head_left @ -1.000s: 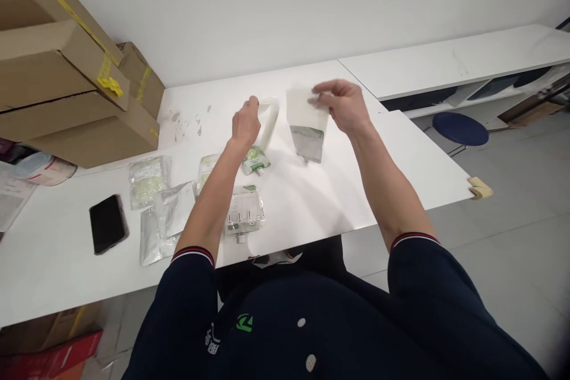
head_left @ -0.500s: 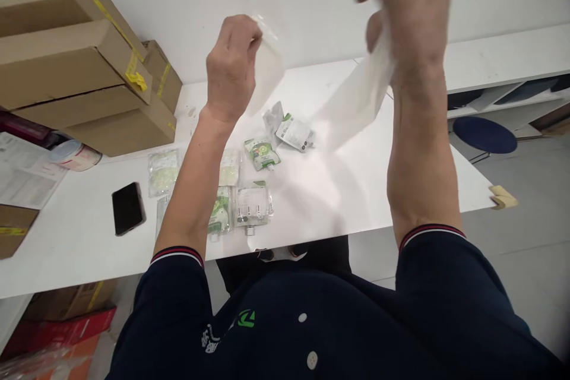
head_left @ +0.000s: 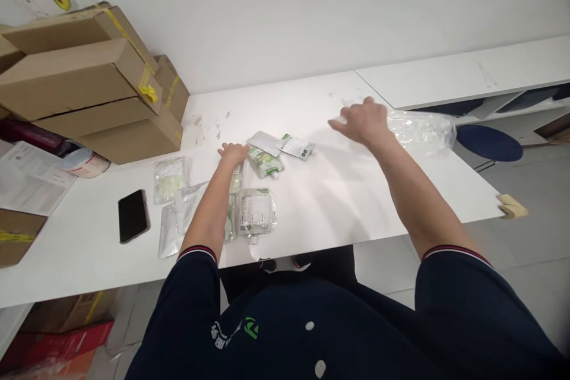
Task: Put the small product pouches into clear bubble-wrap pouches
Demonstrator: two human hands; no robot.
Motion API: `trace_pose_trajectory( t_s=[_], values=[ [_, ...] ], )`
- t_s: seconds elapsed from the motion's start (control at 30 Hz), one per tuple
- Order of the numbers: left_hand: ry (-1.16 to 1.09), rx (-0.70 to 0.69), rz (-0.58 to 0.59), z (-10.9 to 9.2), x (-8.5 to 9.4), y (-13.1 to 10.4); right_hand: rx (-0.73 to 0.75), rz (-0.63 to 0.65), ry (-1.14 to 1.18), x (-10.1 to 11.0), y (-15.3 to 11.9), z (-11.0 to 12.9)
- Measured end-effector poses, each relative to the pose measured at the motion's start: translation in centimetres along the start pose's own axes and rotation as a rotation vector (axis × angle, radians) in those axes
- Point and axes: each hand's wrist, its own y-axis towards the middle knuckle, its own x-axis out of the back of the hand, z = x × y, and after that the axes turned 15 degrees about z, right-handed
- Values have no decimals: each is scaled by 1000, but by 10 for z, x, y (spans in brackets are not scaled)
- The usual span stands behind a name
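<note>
My right hand (head_left: 365, 122) is over the right part of the table, closed on a clear plastic bag (head_left: 423, 130) that trails out to the right behind the wrist. My left hand (head_left: 234, 153) is low at the table, fingers spread, beside a silver-white pouch (head_left: 266, 143). Under that pouch lies a green-and-white spouted pouch (head_left: 266, 164), and a grey-white spouted pouch (head_left: 295, 146) is to its right. Nearer my body, a clear-bagged pouch with a spout (head_left: 256, 212) lies flat. My left forearm partly hides more bagged pouches.
Cardboard boxes (head_left: 75, 77) are stacked at the back left against the wall. A black phone (head_left: 132, 216) and a bag with pale green contents (head_left: 170, 180) lie on the left of the table. A blue stool (head_left: 490, 142) stands beyond the right edge, near a padded table corner (head_left: 513, 206).
Both hands have come down from above the table. The left hand has let go of the plastic it held; the right hand's plastic now trails to the right.
</note>
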Motion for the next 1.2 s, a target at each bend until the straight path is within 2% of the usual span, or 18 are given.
trace_pose_trajectory(
  t_s=[0.1, 0.17, 0.23, 0.3, 0.37, 0.4, 0.5, 0.57, 0.63, 0.7, 0.77, 0.83, 0.9, 1.0, 1.1, 1.13, 1.2],
  values=[
    [-41, -22, -17, -2, -8, 7, 118, 140, -67, -47, 12, -8],
    [-80, -55, -23, -3, -8, 11, 123, 216, -81, -73, 10, -12],
    [-126, -111, -37, -3, -5, 12, 73, 231, -59, -87, 3, -13],
    [-170, -179, -58, -4, -1, 9, 40, 167, 3, -86, -5, -6],
    [-205, -244, -87, -10, 1, 1, 65, 111, 144, -78, -11, 12],
    [-206, -283, -121, -16, 1, -5, 99, 129, 261, -73, -13, 25],
    [-151, -437, -260, -40, -3, -26, 225, 300, 707, -70, -15, 75],
    [-112, -548, -301, -53, -7, -39, 271, 349, 901, -77, -16, 106],
    [-132, -638, -258, -59, -13, -49, 255, 339, 978, -89, -18, 127],
    [-225, -719, -138, -55, -21, -55, 197, 316, 1026, -99, -20, 136],
    [-316, -790, 47, -45, -35, -56, 153, 314, 1092, -107, -22, 134],
    [-342, -808, 201, -34, -53, -54, 110, 381, 1203, -112, -25, 128],
    [-341, -748, 253, -27, -72, -50, 22, 475, 1341, -115, -30, 120],
    [-314, -655, 178, -28, -92, -44, -93, 542, 1482, -119, -38, 110],
    [-114, -682, 34, -37, -95, -45, -87, 553, 1399, -117, -45, 102],
    [-52, -684, -8, -41, -92, -47, -101, 500, 1297, -115, -47, 100],
    [59, -688, -97, -53, -79, -52, -104, 289, 1000, -105, -46, 98]
  ],
)
